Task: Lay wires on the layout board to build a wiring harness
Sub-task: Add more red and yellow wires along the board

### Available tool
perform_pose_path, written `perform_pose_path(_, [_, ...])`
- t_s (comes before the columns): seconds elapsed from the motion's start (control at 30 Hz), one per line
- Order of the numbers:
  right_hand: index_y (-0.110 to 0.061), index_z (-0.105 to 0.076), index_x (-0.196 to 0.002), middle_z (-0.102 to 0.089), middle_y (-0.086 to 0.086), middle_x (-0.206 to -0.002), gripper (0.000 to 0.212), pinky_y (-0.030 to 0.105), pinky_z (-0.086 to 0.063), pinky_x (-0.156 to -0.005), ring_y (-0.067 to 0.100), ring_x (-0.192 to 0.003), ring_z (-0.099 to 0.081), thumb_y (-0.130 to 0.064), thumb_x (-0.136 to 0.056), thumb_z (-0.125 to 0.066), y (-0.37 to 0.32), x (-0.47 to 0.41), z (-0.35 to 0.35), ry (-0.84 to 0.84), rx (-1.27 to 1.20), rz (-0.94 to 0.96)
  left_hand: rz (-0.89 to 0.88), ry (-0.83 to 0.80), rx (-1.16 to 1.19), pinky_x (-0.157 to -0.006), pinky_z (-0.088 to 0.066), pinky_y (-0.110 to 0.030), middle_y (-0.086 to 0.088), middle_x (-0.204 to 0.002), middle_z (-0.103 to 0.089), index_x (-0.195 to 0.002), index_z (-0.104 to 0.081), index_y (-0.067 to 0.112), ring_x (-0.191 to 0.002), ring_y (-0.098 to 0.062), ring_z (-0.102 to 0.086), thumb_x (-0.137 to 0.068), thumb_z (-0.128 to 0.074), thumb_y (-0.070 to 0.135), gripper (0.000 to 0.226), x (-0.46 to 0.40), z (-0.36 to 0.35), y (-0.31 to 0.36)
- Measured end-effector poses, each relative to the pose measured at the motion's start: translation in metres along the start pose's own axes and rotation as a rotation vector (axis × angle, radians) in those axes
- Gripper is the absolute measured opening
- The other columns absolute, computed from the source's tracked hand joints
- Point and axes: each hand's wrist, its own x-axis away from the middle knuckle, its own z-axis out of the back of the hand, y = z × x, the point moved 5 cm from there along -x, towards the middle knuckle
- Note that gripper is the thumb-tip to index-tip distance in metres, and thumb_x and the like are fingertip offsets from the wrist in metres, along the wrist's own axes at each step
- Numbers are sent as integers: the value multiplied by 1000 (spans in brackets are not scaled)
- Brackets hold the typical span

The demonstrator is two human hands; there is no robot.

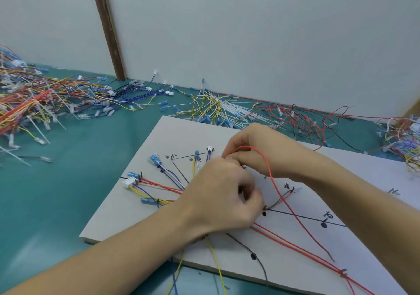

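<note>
A white layout board (127, 206) with black drawn lines and characters lies on the teal table. Red, yellow, blue and white wires fan across its left part, ending in blue terminals (155, 159) and a white connector (130, 181). My left hand (218, 194) rests closed over the point where these wires meet. My right hand (250, 149) is just behind it, pinching a long red wire (276, 185) that loops up over the wrist and runs down the board to the right. Two more red wires (295, 248) and a black wire (253, 256) trail toward the near edge.
A big tangled heap of mixed wires and cable ties (34, 99) covers the table's left. Yellow and white wires (213, 106) and red and black wires (300, 122) lie behind the board along the white wall. Another tangle (404, 140) sits at the far right.
</note>
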Motion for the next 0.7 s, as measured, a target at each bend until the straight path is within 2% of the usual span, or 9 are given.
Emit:
perform_pose_path(0.1, [-22, -80, -87, -78, -6, -83, 12, 14, -49, -67, 2, -79, -69, -14, -91, -71, -2, 8, 0, -30, 7, 46, 126, 327, 377, -47, -22, -30, -8, -48, -28, -48, -39, 11, -49, -14, -27, -72, -56, 10, 29, -1, 26, -11])
perform_pose_path(0.23, [-25, -82, -91, -80, -9, -88, 10, 1, -45, -73, -4, -82, -69, -16, -88, -78, 9, 21, -6, 16, -23, 17, 264, 520, 471, -49, -29, -37, -15, -50, -43, -54, -49, -2, -52, -24, -38, -79, -57, 10, 29, -4, 36, -29])
perform_pose_path(0.3, [-25, -83, -91, -80, -8, -99, 14, 5, -47, -86, 1, -94, -71, -13, -84, -82, 17, 31, -13, 49, -45, 7, 351, 491, 419, -55, -36, -25, 3, -56, -58, -61, -63, 9, -55, -7, -48, -87, -60, 16, 27, -5, 31, -35])
perform_pose_path(0.37, [-20, -85, -90, -79, -4, -108, 15, 1, -38, -96, -1, -111, -64, -8, -80, -84, 22, 39, -16, 101, -48, 57, 405, 403, 337, -62, -39, -13, 15, -74, -71, -81, -75, 21, -67, 2, -60, -94, -60, 16, 21, -7, 24, -39])
perform_pose_path(0.43, [-14, -85, -88, -79, 6, -108, 16, -1, -34, -100, 2, -112, -63, 0, -79, -84, 23, 43, -18, 129, 28, 138, 420, 284, 196, -78, -44, -17, 20, -93, -74, -105, -74, 29, -84, 7, -62, -97, -57, 12, 26, -8, 16, -44])
perform_pose_path(0.5, [-9, -84, -84, -79, 13, -101, 12, 24, -51, -102, 19, -96, -76, -3, -77, -78, 25, 45, -22, 134, 82, 237, 408, 137, 4, -96, -38, -29, 23, -105, -71, -116, -70, 33, -109, 0, -57, -97, -56, 15, 29, -8, 7, -45])
perform_pose_path(0.57, [-18, -85, -88, -80, -1, -103, 11, 39, -57, -97, 13, -92, -74, -18, -82, -76, 31, 52, -21, 136, 84, 198, 397, 48, -138, -91, -22, -28, 24, -111, -68, -120, -67, 37, -120, -5, -48, -98, -57, 22, 28, -8, 1, -45])
perform_pose_path(0.63, [-30, -83, -92, -79, -13, -105, 11, 37, -58, -88, 1, -92, -69, -23, -85, -79, 34, 64, -17, 227, 124, 208, 383, 19, -189, -83, -15, -26, 25, -112, -67, -121, -66, 39, -121, -5, -44, -99, -57, 26, 27, -7, -1, -45])
perform_pose_path(0.7, [-31, -82, -92, -78, -17, -103, 12, 35, -60, -82, 7, -93, -70, -25, -84, -76, 26, 78, -15, 265, 170, 232, 383, 9, -217, -82, -13, -27, 24, -112, -67, -116, -69, 40, -121, -5, -43, -99, -58, 29, 23, -7, -3, -46])
